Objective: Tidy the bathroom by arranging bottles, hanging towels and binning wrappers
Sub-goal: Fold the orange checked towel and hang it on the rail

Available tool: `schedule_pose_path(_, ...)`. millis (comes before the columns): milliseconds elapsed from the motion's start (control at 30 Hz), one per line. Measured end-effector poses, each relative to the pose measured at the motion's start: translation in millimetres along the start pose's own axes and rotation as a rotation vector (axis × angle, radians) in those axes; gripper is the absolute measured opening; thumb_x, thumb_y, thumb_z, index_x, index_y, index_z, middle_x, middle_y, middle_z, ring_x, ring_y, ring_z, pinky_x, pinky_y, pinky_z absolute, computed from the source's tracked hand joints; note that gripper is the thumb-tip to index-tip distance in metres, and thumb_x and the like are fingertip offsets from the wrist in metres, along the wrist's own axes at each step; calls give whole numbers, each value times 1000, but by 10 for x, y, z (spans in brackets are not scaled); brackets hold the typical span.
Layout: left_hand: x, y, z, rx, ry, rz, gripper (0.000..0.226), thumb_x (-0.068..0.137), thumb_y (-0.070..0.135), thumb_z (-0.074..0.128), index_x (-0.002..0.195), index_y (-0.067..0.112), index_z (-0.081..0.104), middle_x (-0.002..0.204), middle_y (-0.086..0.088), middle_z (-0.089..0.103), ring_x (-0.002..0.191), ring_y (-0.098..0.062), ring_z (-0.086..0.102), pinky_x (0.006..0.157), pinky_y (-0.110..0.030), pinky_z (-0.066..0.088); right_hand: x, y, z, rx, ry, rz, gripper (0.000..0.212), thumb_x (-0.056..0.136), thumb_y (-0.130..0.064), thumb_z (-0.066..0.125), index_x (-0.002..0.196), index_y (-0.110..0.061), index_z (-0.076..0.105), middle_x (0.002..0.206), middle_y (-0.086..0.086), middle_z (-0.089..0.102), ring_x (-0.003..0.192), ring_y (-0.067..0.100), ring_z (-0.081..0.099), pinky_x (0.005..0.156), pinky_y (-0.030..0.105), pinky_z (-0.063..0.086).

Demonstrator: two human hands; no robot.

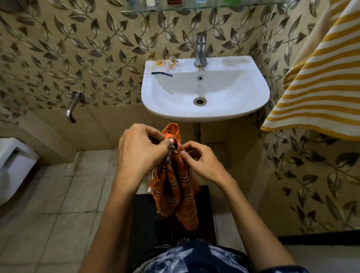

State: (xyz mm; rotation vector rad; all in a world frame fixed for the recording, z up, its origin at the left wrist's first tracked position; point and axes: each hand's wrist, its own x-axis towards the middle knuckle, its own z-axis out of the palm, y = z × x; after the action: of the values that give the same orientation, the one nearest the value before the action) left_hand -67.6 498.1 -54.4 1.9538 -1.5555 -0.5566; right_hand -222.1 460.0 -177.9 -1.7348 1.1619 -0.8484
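An orange checked towel [173, 187] hangs bunched in front of me, below the white sink [253, 101]. My left hand [140, 150] pinches its upper edge between thumb and fingers. My right hand [200, 159] grips the cloth just to the right, fingers curled on a fold. Orange and clear wrappers [167, 64] and a dark strip [161, 74] lie on the sink's back left rim. Bottles [151, 2] stand on the glass shelf [175, 7] at the top edge, only their bases showing.
A yellow and white striped towel [319, 83] hangs at the right. The chrome sink tap [200, 50] rises behind the basin; a wall tap [73, 106] juts out at left. A white toilet [13, 167] is at the far left. A black mat [148, 224] lies on the tiled floor.
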Motion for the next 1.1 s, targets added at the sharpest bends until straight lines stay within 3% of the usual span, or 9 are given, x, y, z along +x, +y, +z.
schedule_pose_path(133, -35, 2, -2, -28, 19, -14, 8, 74, 33, 75, 71, 26, 72, 60, 21, 57, 63, 6, 55, 54, -13, 40, -30, -51, 58, 26, 85, -13, 27, 97, -32, 41, 77, -17, 50, 66, -9, 48, 61, 5, 44, 62, 28, 36)
schedule_pose_path(300, -60, 16, -30, -60, 56, -19, 11, 74, 34, 75, 67, 27, 70, 63, 17, 60, 67, 1, 60, 55, -17, 43, -92, -129, -3, -60, 211, -96, 34, 75, -51, 46, 83, -18, 41, 65, -11, 44, 56, 8, 41, 54, 29, 36)
schedule_pose_path(400, -100, 18, -27, -68, 52, -26, 13, 73, 33, 76, 64, 28, 68, 63, 16, 63, 65, 0, 61, 61, -19, 47, -89, -120, -19, -131, 340, -79, 7, 76, -20, 47, 80, -23, 42, 69, -10, 44, 61, 9, 44, 56, 32, 36)
schedule_pose_path(467, -127, 28, -25, -74, 46, -26, 14, 73, 33, 76, 63, 30, 68, 63, 15, 63, 64, -1, 61, 64, -21, 49, -91, -101, -25, -179, 389, -70, 21, 71, -2, 47, 79, -21, 45, 78, -8, 45, 67, 14, 48, 59, 38, 40)
schedule_pose_path(600, -169, 42, -28, -77, 42, -30, 12, 73, 33, 76, 63, 29, 69, 63, 15, 65, 65, -3, 63, 66, -24, 52, -120, 0, -30, -235, 430, 13, 27, 73, 6, 51, 84, -19, 53, 92, -7, 48, 74, 18, 58, 65, 37, 50)
schedule_pose_path(733, -196, 15, -73, -98, 88, -68, 10, 74, 33, 75, 67, 27, 70, 66, 15, 63, 71, -5, 63, 68, -26, 52, -156, 195, -97, -277, 491, 222, 30, 74, 7, 56, 79, -22, 60, 84, -1, 65, 77, 21, 64, 68, 39, 54)
schedule_pose_path(867, -176, -72, -77, -68, 47, -131, 12, 71, 29, 79, 68, 27, 67, 75, 8, 66, 81, -12, 65, 76, -31, 54, -224, 186, -219, -302, 346, 294, 18, 91, -18, 57, 76, -21, 66, 80, 8, 69, 83, 30, 64, 66, 33, 45)
schedule_pose_path(967, -154, -124, -24, 4, -131, -211, 39, 57, 31, 86, 90, 17, 71, 96, 0, 70, 93, -16, 64, 85, -36, 53, -249, 43, -230, -242, 205, 258, 48, 96, -49, 41, 63, -18, 56, 58, -1, 55, 69, 24, 55, 62, 33, 34)
schedule_pose_path(1100, -168, -107, 63, 44, -232, -211, 70, 51, 29, 89, 114, 12, 63, 117, -5, 64, 109, -20, 58, 89, -32, 46, -227, -113, -176, -103, 57, 153, 65, 88, -68, 34, 73, -10, 60, 56, -1, 51, 61, 12, 54, 65, 33, 45)
